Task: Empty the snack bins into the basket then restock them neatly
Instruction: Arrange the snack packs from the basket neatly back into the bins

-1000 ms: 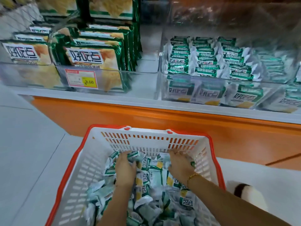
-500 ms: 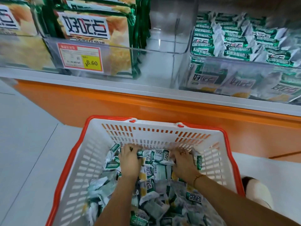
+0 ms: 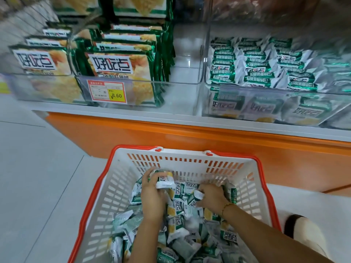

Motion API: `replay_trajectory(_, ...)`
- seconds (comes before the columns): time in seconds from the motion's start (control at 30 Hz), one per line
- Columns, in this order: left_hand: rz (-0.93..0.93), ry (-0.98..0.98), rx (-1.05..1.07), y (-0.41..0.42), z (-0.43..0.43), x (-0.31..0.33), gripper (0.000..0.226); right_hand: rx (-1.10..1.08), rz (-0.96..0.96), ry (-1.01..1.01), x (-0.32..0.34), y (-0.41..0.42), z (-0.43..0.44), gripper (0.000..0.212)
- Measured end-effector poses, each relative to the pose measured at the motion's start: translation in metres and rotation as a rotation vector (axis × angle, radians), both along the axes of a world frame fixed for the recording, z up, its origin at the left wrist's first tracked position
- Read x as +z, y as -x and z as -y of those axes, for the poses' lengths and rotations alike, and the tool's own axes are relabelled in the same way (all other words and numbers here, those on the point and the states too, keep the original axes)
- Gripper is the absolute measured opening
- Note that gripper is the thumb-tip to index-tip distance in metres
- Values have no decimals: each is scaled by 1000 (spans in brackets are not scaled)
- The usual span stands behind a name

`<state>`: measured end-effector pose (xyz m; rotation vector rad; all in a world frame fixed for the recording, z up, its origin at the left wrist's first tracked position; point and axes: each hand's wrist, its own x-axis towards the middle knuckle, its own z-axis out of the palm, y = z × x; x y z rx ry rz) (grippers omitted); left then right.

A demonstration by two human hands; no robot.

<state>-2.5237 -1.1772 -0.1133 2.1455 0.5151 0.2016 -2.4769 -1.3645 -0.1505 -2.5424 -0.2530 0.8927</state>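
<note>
1. Your left hand (image 3: 152,198) has its fingers curled round one snack packet (image 3: 164,182).
2. Your right hand (image 3: 211,196) has its fingers clenched on loose packets (image 3: 178,215) just beside it.
3. Both hands are inside the basket (image 3: 117,188); the clear bin (image 3: 266,92) stands beyond your fingertips.

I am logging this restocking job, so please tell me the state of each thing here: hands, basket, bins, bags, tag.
Left hand: grips one packet, held above the pile.
Right hand: fingers curled round loose packets in the pile.
Basket: on the floor, holding a jumbled heap.
Right bin: partly filled, neat rows.
Large bags: upright, one behind another, in the left bin.
Price tag: on that bin's front.
</note>
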Motion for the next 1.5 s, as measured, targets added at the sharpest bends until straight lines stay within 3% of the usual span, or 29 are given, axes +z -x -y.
replay_trajectory(0.13,53,67,-71,3,3,30,65,-135,-130,-321,48,-9,27,54)
replay_trajectory(0.27,31,78,-261,-9,11,74,71,-74,-289,-657,119,-17,66,63)
replay_trajectory(0.37,22,128,-363,-14,32,114,77,-144,-333,-960,156,-15,81,73)
replay_trajectory(0.47,63,203,-447,-7,63,160,86,-146,-353,-1128,190,-5,89,82)
replay_trajectory(0.57,79,275,-471,5,95,197,84,-122,-350,-1253,213,10,103,76)
replay_trajectory(0.7,240,365,-290,17,127,225,51,-198,-239,-1282,240,25,121,84)
replay_trajectory(0.77,231,420,-190,19,137,229,22,-215,-156,-1305,252,30,129,80)
replay_trajectory(0.8,199,454,-166,21,145,234,19,-229,-117,-1309,258,32,134,76)
replay_trajectory(0.87,143,513,-163,24,159,241,50,-257,-13,-1269,268,35,144,68)
replay_trajectory(0.9,131,574,-168,26,166,247,56,-276,50,-1229,273,35,149,66)
replay_trajectory(1.0,108,554,-311,33,189,270,54,-334,172,-1177,288,34,162,61)
replay_trajectory(1.13,140,388,-352,27,216,296,24,-282,202,-1072,310,27,178,91)
replay_trajectory(1.23,206,266,-361,7,236,307,57,-243,317,-953,333,21,193,62)
replay_trajectory(1.3,265,205,-373,-10,250,314,79,-229,381,-894,347,11,204,58)
replay_trajectory(1.37,282,157,-392,-34,261,319,71,-226,419,-835,363,-3,216,55)
replay_trajectory(1.43,338,109,-457,-59,265,327,49,-257,415,-793,379,-25,233,39)
replay_trajectory(1.5,373,-19,-490,-92,258,326,50,-367,452,-731,392,-51,254,38)
